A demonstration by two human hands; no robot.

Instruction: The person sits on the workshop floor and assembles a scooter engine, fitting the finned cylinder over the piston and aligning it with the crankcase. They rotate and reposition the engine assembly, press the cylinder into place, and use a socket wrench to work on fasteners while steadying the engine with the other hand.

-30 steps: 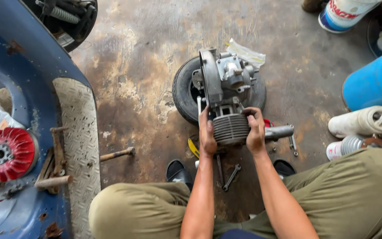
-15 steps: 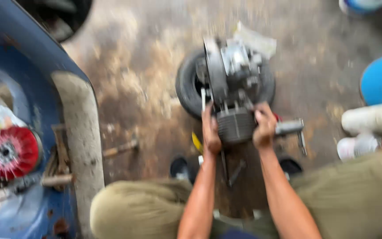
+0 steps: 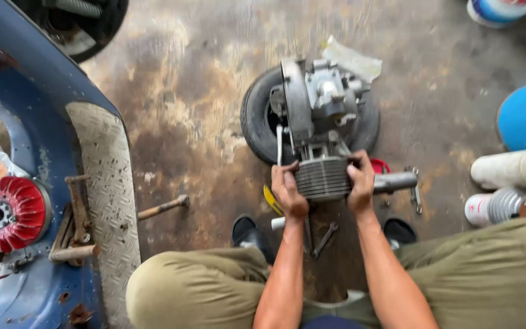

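Grey finned metal engine cylinder [image 3: 322, 178] is pointing toward 6 o'clock, long axis 12-to-6, left hand [image 3: 288, 191] and right hand [image 3: 360, 182] gripping its sides.

Matt ribbed metal cylinder [image 3: 322, 178], black rubber tyre [image 3: 255, 116], stained rough concrete floor [image 3: 178, 116]

We see a grey finned cylinder [image 3: 322, 178], round, ribs stacked close, lying on its side at the near end of the engine [image 3: 318, 113] and joined to it. The engine is bare grey metal, standing on the floor and leaning against a small black tyre [image 3: 258, 116] just behind it. The cylinder is gripped on both flanks, left hand [image 3: 288, 192] and right hand [image 3: 361, 181].
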